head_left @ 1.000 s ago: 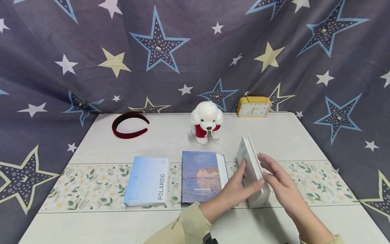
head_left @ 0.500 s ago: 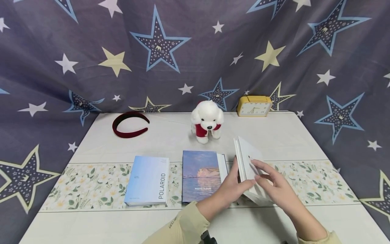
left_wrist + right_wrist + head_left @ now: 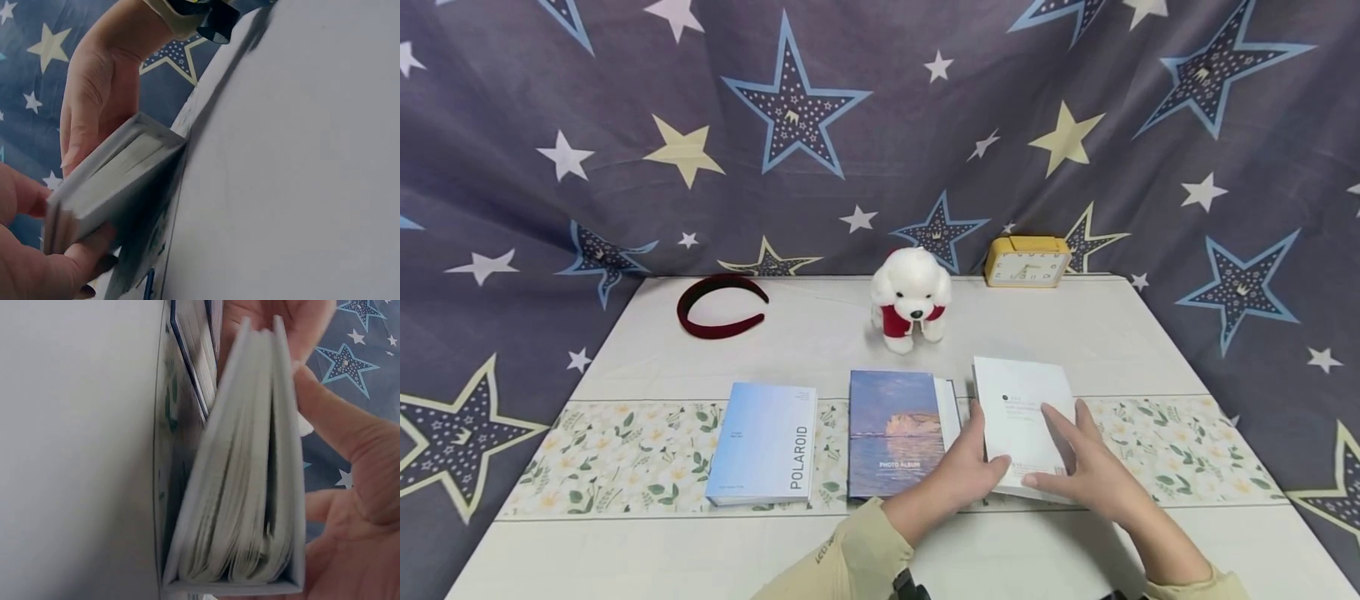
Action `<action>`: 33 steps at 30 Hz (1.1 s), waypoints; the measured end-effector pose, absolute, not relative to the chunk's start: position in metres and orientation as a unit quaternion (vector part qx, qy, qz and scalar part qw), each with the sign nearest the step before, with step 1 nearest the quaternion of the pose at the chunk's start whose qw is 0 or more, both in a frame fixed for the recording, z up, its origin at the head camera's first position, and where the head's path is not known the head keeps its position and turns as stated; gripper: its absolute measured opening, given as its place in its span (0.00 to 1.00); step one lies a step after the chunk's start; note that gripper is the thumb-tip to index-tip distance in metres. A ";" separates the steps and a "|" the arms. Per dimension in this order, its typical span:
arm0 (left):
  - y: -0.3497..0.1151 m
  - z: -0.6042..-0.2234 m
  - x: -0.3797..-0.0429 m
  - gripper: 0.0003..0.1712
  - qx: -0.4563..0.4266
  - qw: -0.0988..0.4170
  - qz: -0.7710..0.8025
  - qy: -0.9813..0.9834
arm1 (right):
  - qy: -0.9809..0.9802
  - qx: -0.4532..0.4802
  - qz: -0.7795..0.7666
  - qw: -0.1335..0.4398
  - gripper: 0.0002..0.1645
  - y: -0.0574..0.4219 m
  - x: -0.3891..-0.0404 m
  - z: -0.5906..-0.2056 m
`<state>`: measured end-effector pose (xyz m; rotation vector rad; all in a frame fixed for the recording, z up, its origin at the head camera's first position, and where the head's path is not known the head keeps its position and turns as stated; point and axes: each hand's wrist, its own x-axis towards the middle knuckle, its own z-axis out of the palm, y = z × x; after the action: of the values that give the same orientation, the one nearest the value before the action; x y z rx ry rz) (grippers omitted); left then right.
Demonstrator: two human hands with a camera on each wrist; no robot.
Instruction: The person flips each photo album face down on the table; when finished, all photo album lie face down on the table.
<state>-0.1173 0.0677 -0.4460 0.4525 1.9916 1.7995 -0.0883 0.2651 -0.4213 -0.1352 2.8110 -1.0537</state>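
A white photo album (image 3: 1022, 425) with small print on its cover lies slightly tilted at the right of the row. My left hand (image 3: 964, 462) pinches its left edge, thumb on top and fingers at the side. Over the album's right side, my right hand (image 3: 1093, 467) has its fingers spread, thumb and fingertips at the cover. The right wrist view shows the album's thick pages (image 3: 240, 487) between its two boards. Just left is a blue painted photo album (image 3: 895, 433) with a cliff picture. Further left lies a light-blue album (image 3: 763, 442) marked POLAROID.
Behind the albums stands a white plush dog (image 3: 912, 296) in red. A yellow clock (image 3: 1028, 262) sits at the back right, a dark red headband (image 3: 718, 333) at the back left. A starry curtain (image 3: 880, 125) hangs behind the table (image 3: 625, 558).
The white album has tipped from standing upright down toward the table, its printed cover now facing up. My right hand has loosened and spread its fingers; the left has stayed at the left edge.
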 end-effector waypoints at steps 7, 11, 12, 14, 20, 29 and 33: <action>0.070 -0.453 -0.113 0.49 0.201 0.206 0.535 0.794 | 0.952 -0.052 -0.294 0.072 0.73 0.272 -0.087 -0.424; 0.071 -0.450 -0.108 0.44 0.229 0.206 0.475 0.824 | 0.959 -0.047 -0.270 0.071 0.75 0.275 -0.086 -0.425; 0.071 -0.449 -0.106 0.42 0.234 0.207 0.464 0.829 | 0.961 -0.048 -0.263 0.069 0.75 0.276 -0.086 -0.426; 0.071 -0.447 -0.105 0.39 0.241 0.206 0.446 0.837 | 0.964 -0.048 -0.254 0.068 0.76 0.276 -0.087 -0.426; 0.067 -0.438 -0.100 0.33 0.250 0.184 0.379 0.872 | 0.967 -0.057 -0.243 0.041 0.70 0.273 -0.083 -0.428; 0.037 -0.433 -0.098 0.38 0.245 0.069 0.307 0.917 | 0.970 -0.100 -0.216 -0.047 0.51 0.229 -0.075 -0.429; 0.016 -0.436 -0.099 0.39 0.233 0.005 0.248 0.940 | 0.955 -0.144 -0.257 -0.034 0.47 0.213 -0.078 -0.431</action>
<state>-0.0989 0.0161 -0.4358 0.7294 2.9451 0.7778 -0.0779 0.2126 -0.4314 -0.4612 3.0661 -0.8261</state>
